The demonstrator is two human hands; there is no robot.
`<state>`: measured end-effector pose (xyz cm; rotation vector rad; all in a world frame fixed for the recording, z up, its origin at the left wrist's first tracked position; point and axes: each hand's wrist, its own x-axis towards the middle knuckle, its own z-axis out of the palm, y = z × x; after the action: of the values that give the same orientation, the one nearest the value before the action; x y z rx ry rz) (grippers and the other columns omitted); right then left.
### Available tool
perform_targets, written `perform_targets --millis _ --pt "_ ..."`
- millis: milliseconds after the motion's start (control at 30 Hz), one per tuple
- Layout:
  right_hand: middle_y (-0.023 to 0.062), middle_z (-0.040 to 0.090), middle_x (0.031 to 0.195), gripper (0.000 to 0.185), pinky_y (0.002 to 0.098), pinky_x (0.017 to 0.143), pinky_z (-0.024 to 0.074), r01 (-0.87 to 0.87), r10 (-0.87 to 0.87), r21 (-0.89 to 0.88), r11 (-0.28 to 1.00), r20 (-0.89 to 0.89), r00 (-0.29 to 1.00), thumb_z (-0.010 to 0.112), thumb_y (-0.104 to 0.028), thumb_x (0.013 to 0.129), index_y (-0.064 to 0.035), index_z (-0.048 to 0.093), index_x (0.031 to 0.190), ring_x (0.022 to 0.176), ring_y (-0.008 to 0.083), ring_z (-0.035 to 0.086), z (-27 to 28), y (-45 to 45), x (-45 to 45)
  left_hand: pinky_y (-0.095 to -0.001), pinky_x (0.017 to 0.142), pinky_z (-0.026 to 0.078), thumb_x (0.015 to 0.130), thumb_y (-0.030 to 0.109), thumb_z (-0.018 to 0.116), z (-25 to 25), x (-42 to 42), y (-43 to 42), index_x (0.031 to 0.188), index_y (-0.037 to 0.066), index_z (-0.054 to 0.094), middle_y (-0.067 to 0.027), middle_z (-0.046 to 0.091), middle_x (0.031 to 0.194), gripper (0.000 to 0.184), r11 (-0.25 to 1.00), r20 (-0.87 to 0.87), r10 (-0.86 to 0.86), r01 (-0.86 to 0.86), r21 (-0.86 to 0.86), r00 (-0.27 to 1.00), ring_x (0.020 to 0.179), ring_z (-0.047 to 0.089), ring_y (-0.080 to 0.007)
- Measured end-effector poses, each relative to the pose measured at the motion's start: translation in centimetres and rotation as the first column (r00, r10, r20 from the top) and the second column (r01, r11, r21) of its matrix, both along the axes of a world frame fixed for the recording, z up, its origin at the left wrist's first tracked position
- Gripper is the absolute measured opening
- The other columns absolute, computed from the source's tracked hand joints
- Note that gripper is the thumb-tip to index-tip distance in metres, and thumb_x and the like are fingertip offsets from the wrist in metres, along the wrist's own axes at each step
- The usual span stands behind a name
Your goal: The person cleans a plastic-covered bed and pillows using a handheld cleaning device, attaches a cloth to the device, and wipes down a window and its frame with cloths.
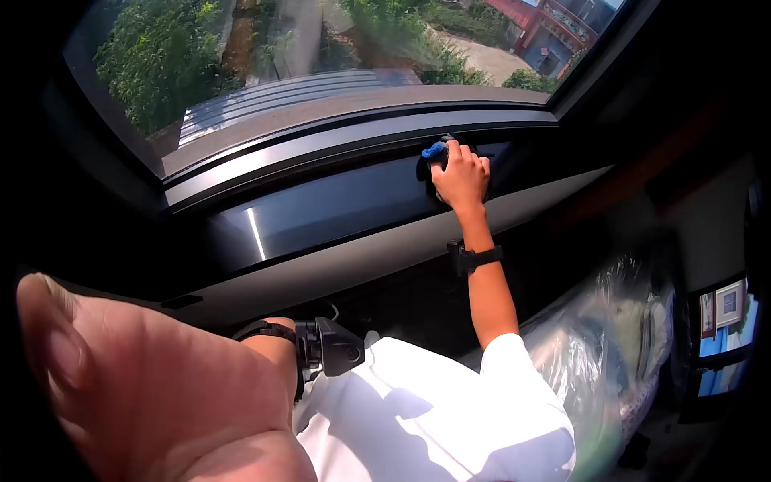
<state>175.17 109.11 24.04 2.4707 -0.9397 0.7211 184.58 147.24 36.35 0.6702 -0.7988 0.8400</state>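
My right hand (463, 175) is closed over a bunched cloth (434, 150), blue at the edge that shows. It presses the cloth on the glossy dark windowsill (337, 197), toward the sill's right end. Some dark material shows beside and below the fingers; whether it is the same cloth or its shadow I cannot tell. Very near the camera at lower left is my left hand (169, 386), palm side in view and raised. One digit with its nail shows at the far left, while the other fingers lie outside the view, so their grip is hidden.
The window (321, 56) looks onto trees, a corrugated roof (297, 96) and a red building. Its metal frame (361, 136) runs behind the sill. Clear plastic sheeting (602, 345) covers something at right. Black straps with devices (333, 345) sit on both wrists.
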Motion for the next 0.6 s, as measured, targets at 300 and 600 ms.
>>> perform_targets --millis 300,600 --pt "0.0143 0.061 0.105 0.044 0.0384 0.085 0.0426 -0.316 0.339 0.14 0.938 -0.199 0.92 0.066 -0.027 0.078 -0.003 0.059 0.114 0.098 0.0278 0.06 6.2 12.9 1.8 -0.0443 0.102 0.035 0.09 0.023 0.068 -4.5 -2.5 -11.8 0.135 0.007 0.048 -0.0174 0.047 0.136 0.052 0.43 -0.096 -0.113 0.136 0.893 0.989 0.124 0.047 -0.0336" --pt "0.013 0.063 0.099 0.042 0.0407 0.081 0.0458 -0.356 0.272 -0.049 0.933 -0.549 0.79 0.056 -0.024 0.088 0.0022 0.056 0.121 0.092 0.0275 0.06 8.4 20.0 7.8 -0.0458 0.112 0.032 0.103 0.037 0.046 -4.3 0.6 -8.7 0.134 -0.003 0.048 -0.023 0.044 0.145 0.051 0.323 -0.367 0.132 0.31 0.894 0.921 0.135 0.04 -0.0413"
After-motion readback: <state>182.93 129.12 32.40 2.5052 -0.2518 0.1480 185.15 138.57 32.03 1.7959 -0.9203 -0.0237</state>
